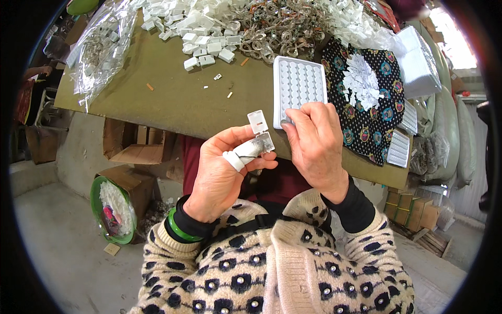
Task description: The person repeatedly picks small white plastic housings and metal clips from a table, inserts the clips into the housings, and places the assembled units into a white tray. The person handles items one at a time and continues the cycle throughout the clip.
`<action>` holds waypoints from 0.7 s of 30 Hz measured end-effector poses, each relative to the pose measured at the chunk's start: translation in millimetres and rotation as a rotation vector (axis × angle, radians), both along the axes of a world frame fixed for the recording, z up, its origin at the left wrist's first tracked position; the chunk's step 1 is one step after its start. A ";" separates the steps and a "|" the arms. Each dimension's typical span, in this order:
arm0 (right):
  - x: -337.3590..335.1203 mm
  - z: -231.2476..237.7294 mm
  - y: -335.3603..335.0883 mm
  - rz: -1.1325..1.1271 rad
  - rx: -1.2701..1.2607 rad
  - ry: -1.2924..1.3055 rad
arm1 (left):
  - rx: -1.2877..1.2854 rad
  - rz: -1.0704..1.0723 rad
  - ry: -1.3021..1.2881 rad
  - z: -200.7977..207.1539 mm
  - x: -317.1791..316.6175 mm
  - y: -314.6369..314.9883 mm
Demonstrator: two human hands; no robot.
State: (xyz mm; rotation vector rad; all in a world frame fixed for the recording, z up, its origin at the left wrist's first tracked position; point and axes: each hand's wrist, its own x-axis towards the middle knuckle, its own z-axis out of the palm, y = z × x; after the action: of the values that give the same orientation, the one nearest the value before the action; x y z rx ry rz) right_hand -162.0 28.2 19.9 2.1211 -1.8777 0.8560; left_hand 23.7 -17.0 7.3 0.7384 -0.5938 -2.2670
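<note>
My left hand (217, 162) is closed around a small clear-white plastic box (258, 122), whose hinged lid stands raised. The thumb of that hand is wrapped in white tape, smudged grey toward the tip. Right of it, my right hand (317, 144) is at the near end of a white tray (302, 78) with rows of round pockets. Its thumb and forefinger come together over the tray's edge, and what they pinch, if anything, is hidden.
White boxes (206, 44) and clear coiled pieces (280, 26) lie heaped at the back. White slips (362, 81) rest on a patterned cloth (376, 128) at the right, beside stacked trays (418, 60). A clear bag (102, 49) lies at the left; a green basin (116, 209) is on the floor.
</note>
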 end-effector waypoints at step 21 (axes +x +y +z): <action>9.5 16.6 12.1 0.225 0.022 -0.475 | -0.041 -0.011 0.025 1.4 -4.2 3.0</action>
State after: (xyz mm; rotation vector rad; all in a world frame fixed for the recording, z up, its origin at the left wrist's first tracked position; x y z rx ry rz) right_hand -152.5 40.3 36.5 2.3276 -1.8660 1.5073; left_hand 19.5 -14.0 8.8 0.6870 -0.6316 -2.2641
